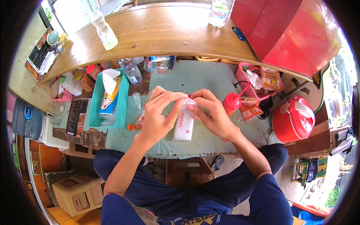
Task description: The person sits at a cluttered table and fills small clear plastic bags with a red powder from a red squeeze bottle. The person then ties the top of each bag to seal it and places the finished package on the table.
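Observation:
Both hands meet over the middle of the table, pinching clear thin plastic between thumbs and fingers. My left hand [163, 112] grips the plastic's left side, and my right hand [209, 112] its right side. Directly beneath them lies a white plastic pack with red lettering [183, 129]; whether the pinched plastic is part of it I cannot tell. A bit of red shows between the fingertips. A red squeeze bottle [232, 103] is just right of my right hand. An orange cap [131, 127] and a small clear bag [136, 99] lie left of my left hand.
On the left stands a teal basket [92, 115] with a tissue pack. A pink basket [263, 97] and a red cooler jug [292, 121] are at the right. A raised wooden shelf [168, 31] crosses the far side, bearing bottles and a red box [284, 31].

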A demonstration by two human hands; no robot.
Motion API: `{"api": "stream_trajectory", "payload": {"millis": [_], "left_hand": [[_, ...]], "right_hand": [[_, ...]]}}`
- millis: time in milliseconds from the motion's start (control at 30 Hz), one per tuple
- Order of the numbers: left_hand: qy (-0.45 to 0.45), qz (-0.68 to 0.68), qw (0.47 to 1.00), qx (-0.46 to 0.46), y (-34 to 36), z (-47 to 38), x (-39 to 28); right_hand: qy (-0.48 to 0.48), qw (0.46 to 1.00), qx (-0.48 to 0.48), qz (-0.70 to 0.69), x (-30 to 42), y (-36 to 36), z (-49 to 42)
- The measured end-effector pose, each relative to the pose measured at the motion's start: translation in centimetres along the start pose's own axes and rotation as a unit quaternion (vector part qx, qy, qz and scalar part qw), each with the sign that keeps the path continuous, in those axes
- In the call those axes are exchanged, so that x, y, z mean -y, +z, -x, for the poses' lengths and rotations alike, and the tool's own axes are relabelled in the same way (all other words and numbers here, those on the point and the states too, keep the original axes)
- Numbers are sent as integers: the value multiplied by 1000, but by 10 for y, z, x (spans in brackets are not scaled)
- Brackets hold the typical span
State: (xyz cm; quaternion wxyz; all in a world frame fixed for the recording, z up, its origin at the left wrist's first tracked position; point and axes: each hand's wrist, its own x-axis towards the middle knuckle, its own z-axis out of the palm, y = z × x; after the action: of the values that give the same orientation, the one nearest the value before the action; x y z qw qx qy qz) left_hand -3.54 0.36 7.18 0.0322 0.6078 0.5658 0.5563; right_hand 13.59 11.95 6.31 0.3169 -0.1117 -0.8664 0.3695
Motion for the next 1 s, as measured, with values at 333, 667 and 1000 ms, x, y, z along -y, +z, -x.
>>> {"api": "stream_trajectory", "payload": {"millis": [333, 667, 1000], "left_hand": [[-3, -53, 998, -33, 2, 6, 12], [46, -70, 996, -32, -13, -4, 19], [-253, 237, 930, 120, 4, -6, 6]], "right_hand": [[115, 986, 96, -69, 6, -3, 3], [223, 941, 100, -234, 6, -7, 4], [136, 972, 19, -192, 7, 11, 3]]}}
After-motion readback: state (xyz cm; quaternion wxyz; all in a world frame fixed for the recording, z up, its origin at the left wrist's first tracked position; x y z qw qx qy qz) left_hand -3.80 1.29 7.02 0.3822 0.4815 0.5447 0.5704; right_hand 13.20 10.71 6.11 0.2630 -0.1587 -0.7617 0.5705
